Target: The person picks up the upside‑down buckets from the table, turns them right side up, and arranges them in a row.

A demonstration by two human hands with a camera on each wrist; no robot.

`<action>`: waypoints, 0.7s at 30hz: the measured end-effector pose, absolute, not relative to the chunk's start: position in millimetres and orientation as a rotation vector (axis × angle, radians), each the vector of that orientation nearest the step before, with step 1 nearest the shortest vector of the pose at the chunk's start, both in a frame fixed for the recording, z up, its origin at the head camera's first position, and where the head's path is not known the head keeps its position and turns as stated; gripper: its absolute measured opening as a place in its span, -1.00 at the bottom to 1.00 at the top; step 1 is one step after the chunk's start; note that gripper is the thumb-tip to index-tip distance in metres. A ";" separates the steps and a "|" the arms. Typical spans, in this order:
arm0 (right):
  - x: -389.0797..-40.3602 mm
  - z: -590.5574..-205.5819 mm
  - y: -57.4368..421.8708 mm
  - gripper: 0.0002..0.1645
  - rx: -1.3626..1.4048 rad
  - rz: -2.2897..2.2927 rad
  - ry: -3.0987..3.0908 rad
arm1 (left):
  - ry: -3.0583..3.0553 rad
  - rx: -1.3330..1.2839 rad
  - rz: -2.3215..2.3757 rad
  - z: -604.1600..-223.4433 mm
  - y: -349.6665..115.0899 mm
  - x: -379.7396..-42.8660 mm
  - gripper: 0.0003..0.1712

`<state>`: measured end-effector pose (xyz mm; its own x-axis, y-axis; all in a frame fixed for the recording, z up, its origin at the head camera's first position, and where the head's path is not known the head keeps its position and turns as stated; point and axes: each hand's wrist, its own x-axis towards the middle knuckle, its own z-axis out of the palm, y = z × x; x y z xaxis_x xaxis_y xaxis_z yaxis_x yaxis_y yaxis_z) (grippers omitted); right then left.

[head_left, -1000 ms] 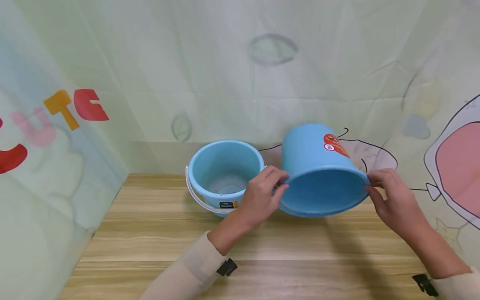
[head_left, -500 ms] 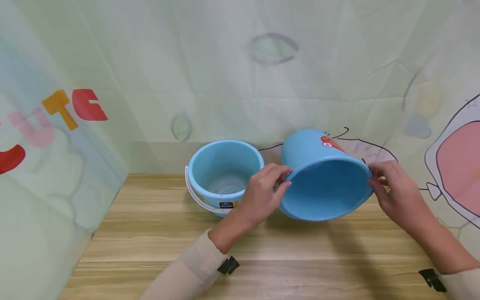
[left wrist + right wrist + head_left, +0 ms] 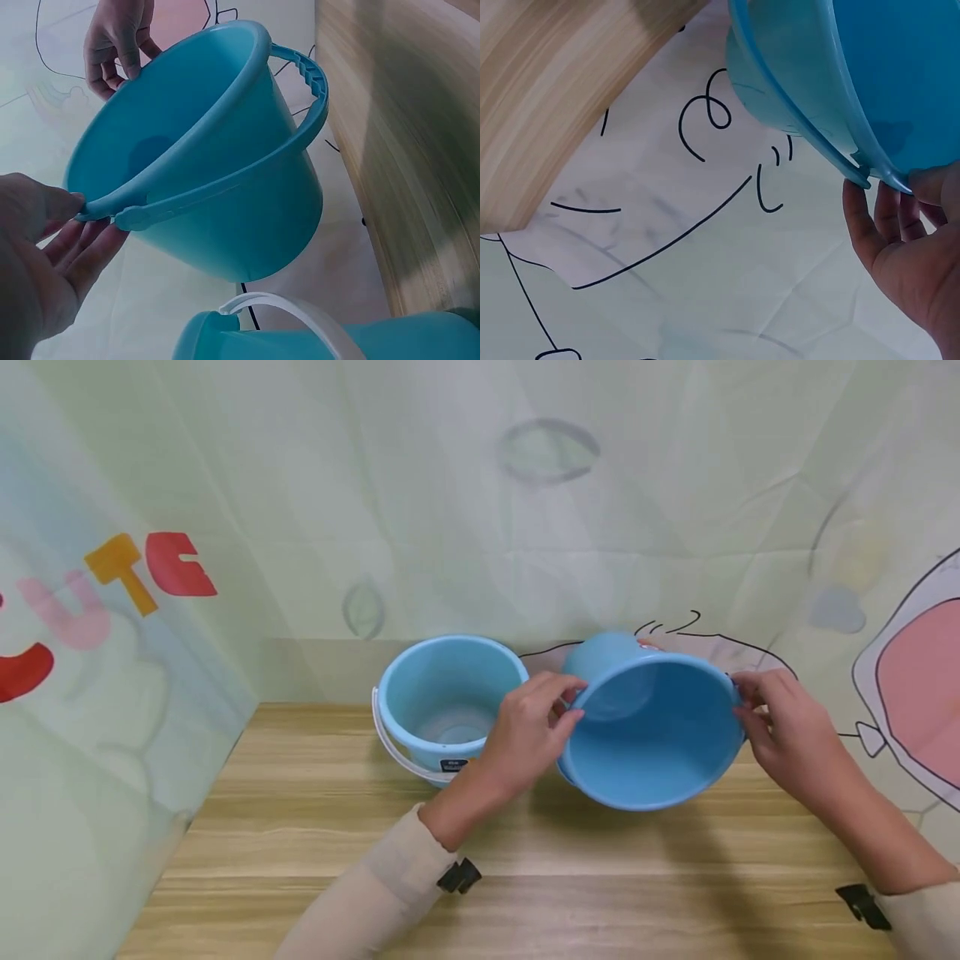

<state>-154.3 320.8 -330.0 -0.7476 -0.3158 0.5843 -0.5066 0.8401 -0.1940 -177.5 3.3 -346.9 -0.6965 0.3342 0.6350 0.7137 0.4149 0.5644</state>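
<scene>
A blue bucket (image 3: 652, 743) is tilted with its mouth toward me, held up above the table. My left hand (image 3: 528, 718) pinches its rim on the left side, thumb inside and fingers outside. On the opposite side of the rim, my right hand (image 3: 787, 735) pinches it near the handle joint. The bucket's own blue handle (image 3: 315, 97) hangs down on the table side, as the left wrist view shows. Just left of it stands a second, lighter blue bucket (image 3: 453, 693), upright on the table, its white handle (image 3: 401, 756) lowered against the front. My left hand partly covers that bucket.
The wooden table (image 3: 315, 835) spreads below both buckets and reaches back to a printed cloth backdrop (image 3: 450, 510). The cloth also closes off the left and right sides. A black clip (image 3: 459, 876) sits on the left sleeve, and another black clip (image 3: 862, 906) on the right.
Between my hands the bucket has tipped further, its base dropping and its mouth turning up toward me, so more of the inside shows. The standing bucket has stayed in place.
</scene>
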 end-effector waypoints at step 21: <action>-163.1 -309.4 312.7 -0.42 0.480 0.502 -2.550 | -2.344 -0.822 -1.351 -333.5 1.4 -188.9 -0.65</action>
